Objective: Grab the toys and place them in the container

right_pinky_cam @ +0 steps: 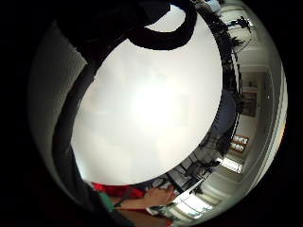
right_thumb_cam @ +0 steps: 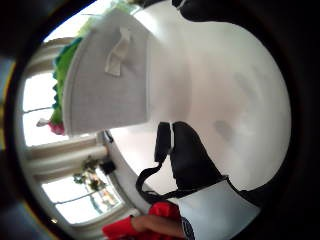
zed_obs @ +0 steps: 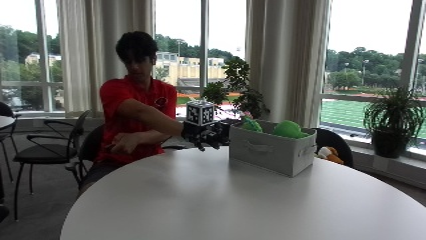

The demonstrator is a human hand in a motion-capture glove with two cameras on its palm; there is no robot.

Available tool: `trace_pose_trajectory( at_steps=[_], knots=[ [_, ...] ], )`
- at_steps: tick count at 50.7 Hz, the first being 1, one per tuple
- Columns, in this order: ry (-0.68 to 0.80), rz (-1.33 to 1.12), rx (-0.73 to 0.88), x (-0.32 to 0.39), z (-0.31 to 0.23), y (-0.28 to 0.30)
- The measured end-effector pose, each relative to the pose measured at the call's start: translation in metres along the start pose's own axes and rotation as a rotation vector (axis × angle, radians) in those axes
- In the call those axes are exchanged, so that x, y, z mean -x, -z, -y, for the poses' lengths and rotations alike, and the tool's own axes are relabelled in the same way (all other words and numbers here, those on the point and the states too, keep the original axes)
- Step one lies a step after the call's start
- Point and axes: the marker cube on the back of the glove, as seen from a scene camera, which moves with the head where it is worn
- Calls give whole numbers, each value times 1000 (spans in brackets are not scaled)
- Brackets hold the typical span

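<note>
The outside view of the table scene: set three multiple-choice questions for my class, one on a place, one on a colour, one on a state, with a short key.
1. Where does the grey fabric bin stand?
A. on the white round table
B. on a chair
C. on the floor

2. What colour are the soft toys showing above the bin's rim?
A. blue
B. green
C. black

3. What is the gloved right hand doing?
A. carrying a toy
B. lying flat on the table
C. hanging beside the bin, holding nothing

Key: 1 A, the bin rests on the tabletop; 2 B, green shapes rise above the rim; 3 C, the fingers point down, nothing in them.
</note>
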Motion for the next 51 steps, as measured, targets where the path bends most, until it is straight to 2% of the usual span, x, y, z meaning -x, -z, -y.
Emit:
trace_pose_trajectory(
  at_steps=[51],
  knots=[
    [-15,46,-21,-6,0,-7]
  ],
)
